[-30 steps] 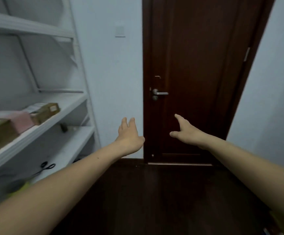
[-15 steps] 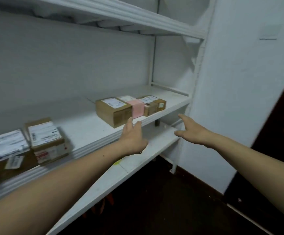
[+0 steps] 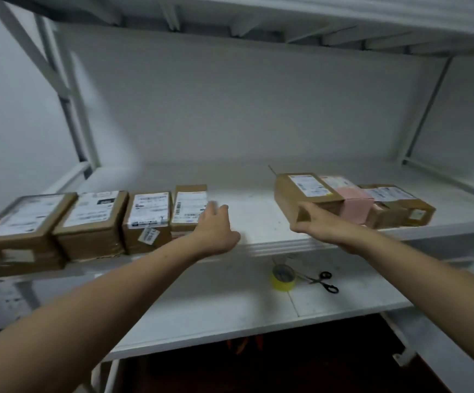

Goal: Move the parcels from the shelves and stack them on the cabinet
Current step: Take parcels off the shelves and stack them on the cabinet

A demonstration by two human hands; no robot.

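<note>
**A:** What's the setting?

**B:** White shelving [image 3: 417, 114] against a pale wall, with three boards in view. The middle shelf [image 3: 247, 219] carries every parcel.

**A:** How many?

**B:** Eight. On the left is a row of four brown parcels [image 3: 94, 219], labels up, side by side. After a bare gap comes a cluster of four on the right: one big brown box [image 3: 306, 194], one pink box [image 3: 356, 204] touching it, and two smaller brown boxes [image 3: 386, 215] beyond.

**A:** And the hands?

**B:** Two, both spread, holding nothing. The left hand [image 3: 216, 231] hovers at the shelf's front edge, fingers blurred, just beside the row's end parcel [image 3: 189, 207]. I cannot tell whether they touch. The right hand [image 3: 321, 226] reaches the big brown box's near corner, fingers straight.

**A:** Anything smaller?

**B:** On the lower shelf [image 3: 202, 307] there is one yellow tape roll [image 3: 283, 277], with one pair of scissors [image 3: 325, 282] just beside it.
</note>
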